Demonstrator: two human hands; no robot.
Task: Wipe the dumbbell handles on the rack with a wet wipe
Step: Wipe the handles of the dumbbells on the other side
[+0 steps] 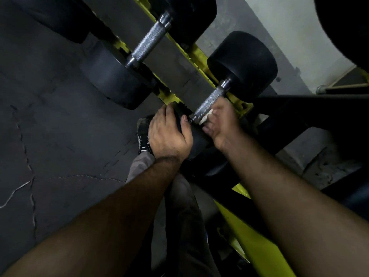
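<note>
Two dumbbells on a yellow rack (196, 53), left hand (168, 132) cupping the near dumbbell's black head (196, 134), right hand (221, 121) pinching a white wet wipe (206, 115) around its knurled handle (210, 101), second dumbbell (148, 42) beyond, untouched

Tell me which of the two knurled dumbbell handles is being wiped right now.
The nearer handle: the right hand holds the white wipe against it, and the left hand grips its near weight. The farther handle is untouched.
</note>
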